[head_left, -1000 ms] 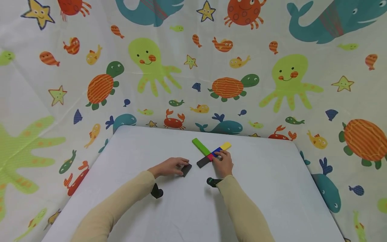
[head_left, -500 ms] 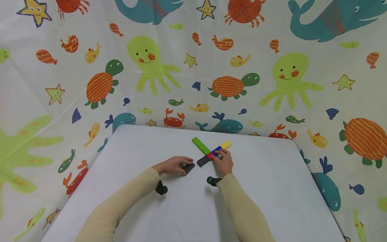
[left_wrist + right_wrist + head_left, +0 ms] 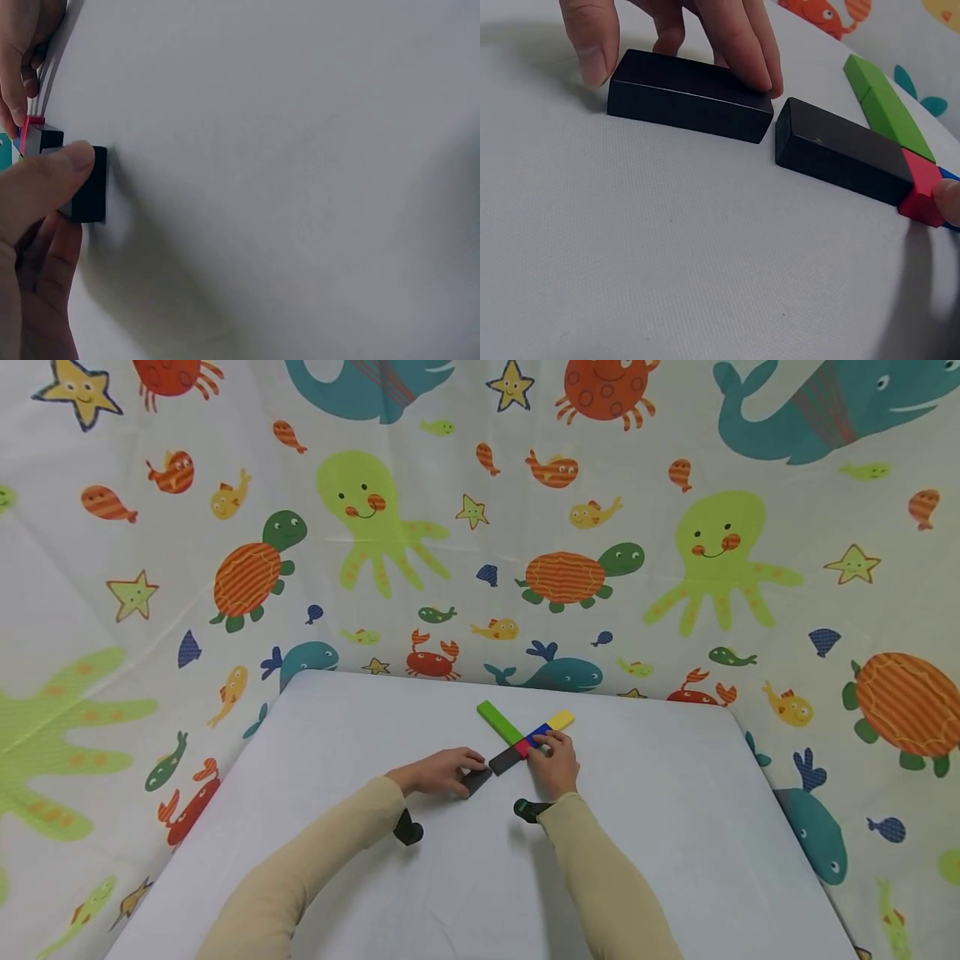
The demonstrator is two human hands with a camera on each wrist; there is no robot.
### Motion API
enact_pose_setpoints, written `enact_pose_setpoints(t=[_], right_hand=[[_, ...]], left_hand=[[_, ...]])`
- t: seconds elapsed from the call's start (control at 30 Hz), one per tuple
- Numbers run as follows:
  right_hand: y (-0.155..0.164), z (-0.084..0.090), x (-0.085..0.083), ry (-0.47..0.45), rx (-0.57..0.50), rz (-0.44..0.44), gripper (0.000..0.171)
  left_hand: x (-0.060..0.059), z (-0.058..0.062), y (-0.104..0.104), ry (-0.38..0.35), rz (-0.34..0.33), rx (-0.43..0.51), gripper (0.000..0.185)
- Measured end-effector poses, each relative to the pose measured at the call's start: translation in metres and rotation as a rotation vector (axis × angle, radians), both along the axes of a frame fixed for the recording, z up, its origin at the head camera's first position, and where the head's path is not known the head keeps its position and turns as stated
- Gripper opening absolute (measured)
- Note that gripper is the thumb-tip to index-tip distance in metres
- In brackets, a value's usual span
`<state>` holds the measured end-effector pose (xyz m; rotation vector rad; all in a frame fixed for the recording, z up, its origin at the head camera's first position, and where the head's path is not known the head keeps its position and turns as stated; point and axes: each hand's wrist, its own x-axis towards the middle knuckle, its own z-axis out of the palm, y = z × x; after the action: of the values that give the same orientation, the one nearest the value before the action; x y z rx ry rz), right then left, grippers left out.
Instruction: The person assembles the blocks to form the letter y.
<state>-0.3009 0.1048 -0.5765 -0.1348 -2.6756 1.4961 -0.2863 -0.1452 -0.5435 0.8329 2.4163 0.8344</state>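
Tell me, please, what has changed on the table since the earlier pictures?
The left hand has slid its black block to the right, toward the end of the second black block in the cross; a small gap remains in the right wrist view. The right hand stays on the cross, and the green block and yellow block have not moved.

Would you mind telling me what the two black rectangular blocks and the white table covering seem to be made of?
Black block under the left hand and black block in the row: probably painted wood or plastic, given the matte, sharp-edged faces. White table covering: woven cloth, fine weave visible.
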Motion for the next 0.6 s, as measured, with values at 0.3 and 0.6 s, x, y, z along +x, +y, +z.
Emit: enact_pose_setpoints(t=[0.3,0.6], right_hand=[[0.0005,-0.0016,-0.0011,0.005,0.004,0.003,0.032],[0.0005,-0.0014,-0.0028,-0.03,0.006,0.008,0.033]], left_hand=[[-0.0004,0.0009,0.0036,0.004,0.011,-0.015,0.046],[-0.0013,0.0041,0.0064,-0.016,0.013,-0.015,0.045]])
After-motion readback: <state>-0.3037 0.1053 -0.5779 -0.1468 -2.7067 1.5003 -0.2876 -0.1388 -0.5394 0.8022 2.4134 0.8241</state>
